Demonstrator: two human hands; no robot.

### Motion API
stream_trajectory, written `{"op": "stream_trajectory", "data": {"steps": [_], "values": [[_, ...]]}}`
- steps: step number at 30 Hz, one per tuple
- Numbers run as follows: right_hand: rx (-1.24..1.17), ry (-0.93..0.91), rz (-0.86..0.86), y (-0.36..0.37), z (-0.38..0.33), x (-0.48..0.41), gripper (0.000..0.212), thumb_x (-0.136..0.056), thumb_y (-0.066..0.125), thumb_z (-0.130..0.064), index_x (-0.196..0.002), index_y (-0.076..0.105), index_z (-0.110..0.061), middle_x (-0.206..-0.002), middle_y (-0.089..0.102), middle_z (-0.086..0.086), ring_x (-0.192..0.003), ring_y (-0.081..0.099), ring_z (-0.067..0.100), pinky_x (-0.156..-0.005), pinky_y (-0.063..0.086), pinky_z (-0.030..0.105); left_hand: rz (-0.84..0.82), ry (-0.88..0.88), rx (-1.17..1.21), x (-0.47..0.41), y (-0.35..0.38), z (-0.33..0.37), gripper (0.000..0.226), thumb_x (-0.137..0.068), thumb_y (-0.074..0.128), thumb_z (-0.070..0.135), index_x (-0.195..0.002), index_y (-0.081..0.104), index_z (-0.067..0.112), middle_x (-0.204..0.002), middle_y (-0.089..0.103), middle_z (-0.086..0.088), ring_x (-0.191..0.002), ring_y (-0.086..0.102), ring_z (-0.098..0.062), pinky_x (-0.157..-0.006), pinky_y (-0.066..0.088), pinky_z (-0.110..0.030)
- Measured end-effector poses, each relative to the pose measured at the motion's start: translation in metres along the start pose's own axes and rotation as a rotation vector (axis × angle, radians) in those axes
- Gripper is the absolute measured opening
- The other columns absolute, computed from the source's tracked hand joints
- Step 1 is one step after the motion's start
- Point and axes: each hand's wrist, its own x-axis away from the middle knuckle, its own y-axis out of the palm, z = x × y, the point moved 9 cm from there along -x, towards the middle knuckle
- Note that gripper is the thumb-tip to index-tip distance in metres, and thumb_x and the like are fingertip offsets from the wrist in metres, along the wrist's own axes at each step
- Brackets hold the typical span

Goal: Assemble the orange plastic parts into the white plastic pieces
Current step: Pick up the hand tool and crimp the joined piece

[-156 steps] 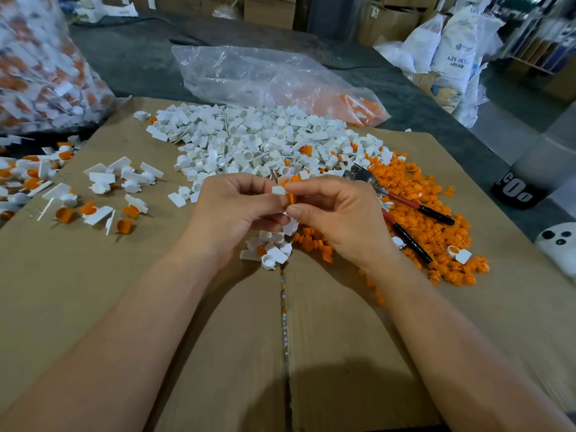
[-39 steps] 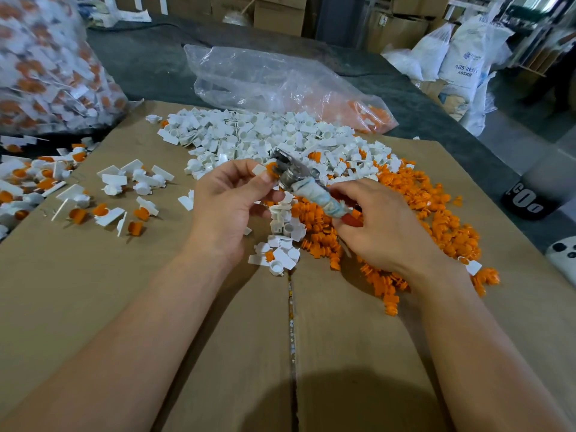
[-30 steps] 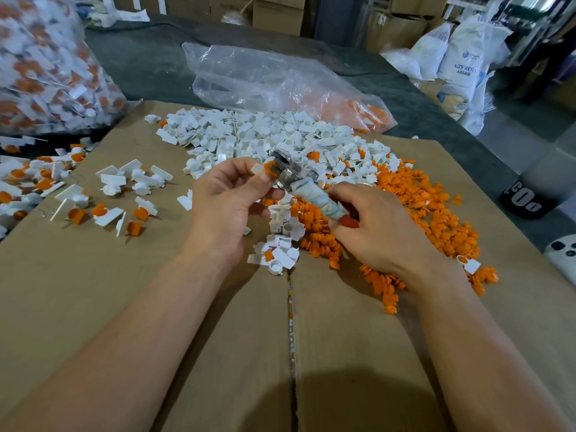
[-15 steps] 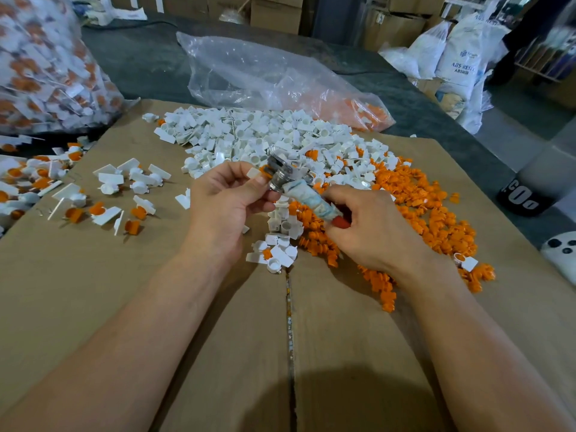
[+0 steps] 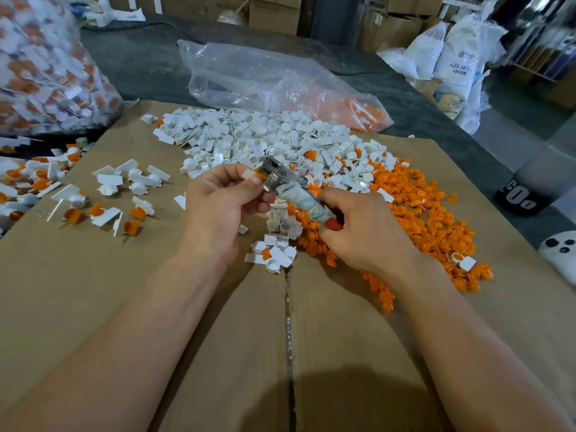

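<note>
My left hand (image 5: 221, 210) pinches a white plastic piece (image 5: 248, 175) with an orange part in it between thumb and fingers. My right hand (image 5: 364, 232) grips pliers (image 5: 291, 190) by their tape-wrapped, red-tipped handles; the metal jaws sit against the held piece. A heap of white pieces (image 5: 265, 145) lies beyond my hands. A spread of orange parts (image 5: 420, 213) covers the cardboard to the right. A small cluster of white pieces (image 5: 277, 251) lies just below my hands.
Assembled white-and-orange pieces (image 5: 103, 198) are scattered at the left on the cardboard sheet (image 5: 156, 307). A full clear bag (image 5: 40, 67) stands far left, a near-empty bag (image 5: 274, 79) behind the heap. A white controller (image 5: 561, 254) lies at the right edge.
Since five seconds ago my right hand has picked up the pliers that lay on the orange parts. Over the last second the jaws stay at the piece in my left hand, with little movement.
</note>
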Motion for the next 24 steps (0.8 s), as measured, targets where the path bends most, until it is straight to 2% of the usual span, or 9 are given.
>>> {"op": "stream_trajectory", "data": {"steps": [5,8,11,15,17,19,21,24], "values": [[-0.002,0.034,0.002,0.001,0.005,-0.001,0.019,-0.079,0.06,-0.015,-0.098,0.06,-0.014,-0.08,0.062,0.006,-0.071,0.053,0.02,-0.061,0.045,0.036,0.015,-0.085,0.039,0.0,-0.001,-0.006,0.015,-0.08,0.058,-0.008,-0.071,0.057,0.003,-0.05,0.062,-0.003,-0.048,0.063,-0.014,-0.044,0.048,-0.017],[-0.011,0.086,0.072,-0.009,0.015,-0.003,0.029,-0.077,0.065,-0.02,-0.106,0.061,-0.017,-0.09,0.062,0.0,-0.08,0.054,0.015,-0.069,0.046,0.034,0.033,-0.171,0.054,0.001,-0.002,-0.013,0.011,-0.082,0.056,-0.007,-0.073,0.057,0.0,-0.048,0.061,-0.008,-0.047,0.065,-0.016,-0.04,0.048,-0.016],[0.001,0.154,0.165,-0.025,0.032,-0.003,0.036,-0.076,0.069,-0.028,-0.109,0.06,-0.016,-0.091,0.058,-0.003,-0.083,0.051,0.012,-0.069,0.042,0.03,0.027,-0.202,-0.014,0.003,0.0,-0.017,0.012,-0.081,0.057,-0.005,-0.072,0.058,0.001,-0.044,0.057,-0.005,-0.042,0.062,-0.016,-0.036,0.043,-0.016],[0.042,0.275,0.22,-0.038,0.058,0.001,0.05,-0.072,0.073,-0.04,-0.114,0.059,-0.017,-0.095,0.054,-0.005,-0.087,0.046,0.011,-0.071,0.036,0.029,0.023,-0.191,-0.108,0.005,0.001,-0.017,0.014,-0.078,0.062,-0.004,-0.066,0.062,0.003,-0.049,0.056,-0.008,-0.038,0.057,-0.016,-0.035,0.04,-0.017],[0.039,0.311,0.229,-0.041,0.067,0.002,0.054,-0.07,0.074,-0.042,-0.115,0.059,-0.015,-0.097,0.056,-0.003,-0.089,0.048,0.013,-0.073,0.037,0.03,0.011,-0.187,-0.135,0.006,0.002,-0.016,0.016,-0.077,0.062,-0.004,-0.063,0.063,0.004,-0.05,0.057,-0.008,-0.038,0.056,-0.016,-0.035,0.04,-0.017],[0.066,0.343,0.214,-0.041,0.076,0.002,0.061,-0.07,0.073,-0.046,-0.119,0.056,-0.014,-0.112,0.06,0.003,-0.1,0.053,0.019,-0.076,0.036,0.029,-0.001,-0.191,-0.14,0.007,0.003,-0.015,0.017,-0.077,0.063,-0.004,-0.062,0.063,0.004,-0.051,0.058,-0.009,-0.037,0.055,-0.016,-0.035,0.04,-0.017],[0.112,0.372,0.191,-0.041,0.083,0.001,0.068,-0.069,0.071,-0.049,-0.125,0.053,-0.014,-0.122,0.058,0.005,-0.111,0.052,0.021,-0.078,0.032,0.027,-0.006,-0.196,-0.14,0.007,0.004,-0.014,0.016,-0.077,0.062,-0.004,-0.062,0.064,0.004,-0.053,0.059,-0.01,-0.037,0.054,-0.016,-0.035,0.041,-0.017],[0.126,0.409,0.166,-0.039,0.091,0.001,0.074,-0.068,0.072,-0.05,-0.128,0.05,-0.013,-0.127,0.055,0.005,-0.115,0.05,0.022,-0.084,0.036,0.03,-0.009,-0.194,-0.15,0.008,0.003,-0.013,0.017,-0.077,0.062,-0.004,-0.062,0.064,0.004,-0.053,0.06,-0.009,-0.037,0.054,-0.015,-0.034,0.041,-0.017]]}}
